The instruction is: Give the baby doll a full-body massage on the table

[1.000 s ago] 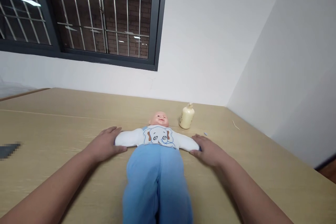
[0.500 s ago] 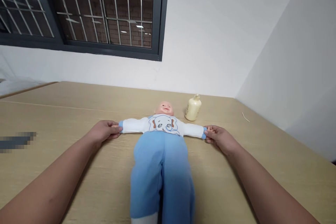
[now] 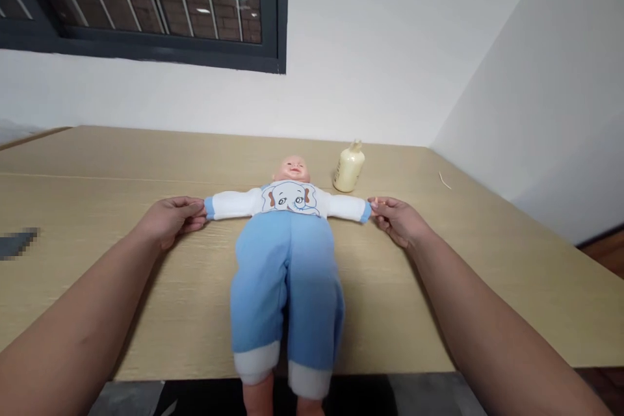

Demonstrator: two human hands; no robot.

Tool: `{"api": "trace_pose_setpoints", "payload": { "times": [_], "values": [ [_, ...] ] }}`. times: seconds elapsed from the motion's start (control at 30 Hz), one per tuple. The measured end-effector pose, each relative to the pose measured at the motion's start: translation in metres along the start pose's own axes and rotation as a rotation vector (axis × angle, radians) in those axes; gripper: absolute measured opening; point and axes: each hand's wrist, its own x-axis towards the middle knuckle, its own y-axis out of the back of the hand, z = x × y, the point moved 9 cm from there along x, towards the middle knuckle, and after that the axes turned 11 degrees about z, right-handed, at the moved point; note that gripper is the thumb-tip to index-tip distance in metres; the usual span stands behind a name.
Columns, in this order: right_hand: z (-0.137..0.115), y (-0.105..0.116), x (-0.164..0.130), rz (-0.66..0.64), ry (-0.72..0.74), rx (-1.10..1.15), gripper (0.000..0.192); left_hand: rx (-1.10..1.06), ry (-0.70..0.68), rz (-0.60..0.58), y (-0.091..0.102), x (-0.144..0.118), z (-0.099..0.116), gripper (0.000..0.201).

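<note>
A baby doll (image 3: 287,247) lies face up on the light wooden table (image 3: 463,286), head toward the wall, arms spread wide. It wears a white elephant-print top and blue trousers with white cuffs. Its feet hang over the near table edge. My left hand (image 3: 170,220) pinches the doll's hand at the blue sleeve cuff on the left. On the other side my right hand (image 3: 397,219) grips the doll's other hand just past its cuff.
A cream pump bottle (image 3: 349,168) stands beyond the doll's right sleeve. A thin pale stick (image 3: 443,180) lies near the right wall. A blurred dark object (image 3: 17,244) sits at the table's left. A barred window is above the back wall.
My hands slid outward from the doll's sleeves to its hands and closed on them, stretching the arms straight. The view tilted down, showing the doll's legs and the table edge.
</note>
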Motion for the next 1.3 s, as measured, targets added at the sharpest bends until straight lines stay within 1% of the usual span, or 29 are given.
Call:
{"api": "trace_pose_setpoints", "payload": {
  "times": [0.07, 0.17, 0.3, 0.4, 0.47, 0.6, 0.77, 0.87, 0.97, 1.07, 1.2, 1.3],
  "values": [
    [0.002, 0.002, 0.002, 0.039, 0.004, 0.004, 0.048, -0.020, -0.010, -0.005, 0.000, 0.004, -0.001, 0.008],
    [0.004, 0.005, 0.004, 0.088, 0.021, -0.003, 0.047, -0.041, -0.011, -0.017, -0.001, 0.006, -0.002, 0.010],
    [0.007, 0.011, 0.007, 0.152, 0.055, -0.020, 0.042, -0.045, -0.017, -0.049, -0.003, 0.000, 0.001, 0.014],
    [0.011, 0.014, 0.011, 0.165, 0.064, -0.028, 0.034, -0.039, 0.004, -0.111, -0.006, -0.006, 0.002, 0.018],
    [0.013, 0.012, 0.012, 0.132, 0.053, -0.026, 0.030, -0.047, 0.013, -0.148, -0.008, -0.008, 0.002, 0.022],
    [0.009, 0.006, 0.006, 0.005, 0.006, -0.020, 0.029, -0.059, 0.011, -0.187, -0.008, -0.004, -0.001, 0.028],
    [0.004, 0.000, -0.005, -0.175, -0.080, -0.042, 0.030, -0.027, -0.037, -0.161, -0.007, 0.001, -0.002, 0.028],
    [0.005, -0.002, -0.006, -0.221, -0.092, -0.051, 0.033, -0.002, -0.049, -0.133, -0.008, 0.000, 0.000, 0.024],
    [0.007, -0.003, -0.004, -0.197, -0.065, -0.083, 0.036, 0.032, -0.029, -0.110, -0.008, -0.001, 0.000, 0.018],
    [0.007, -0.003, -0.003, -0.145, -0.039, -0.101, 0.041, 0.047, -0.021, -0.094, -0.009, -0.001, -0.001, 0.013],
    [0.006, 0.000, 0.002, -0.058, -0.016, -0.102, 0.046, 0.040, -0.018, -0.111, -0.012, -0.002, -0.001, 0.015],
    [0.007, 0.001, 0.007, -0.018, 0.005, -0.100, 0.047, 0.037, -0.015, -0.110, -0.012, -0.004, 0.000, 0.014]
  ]
}}
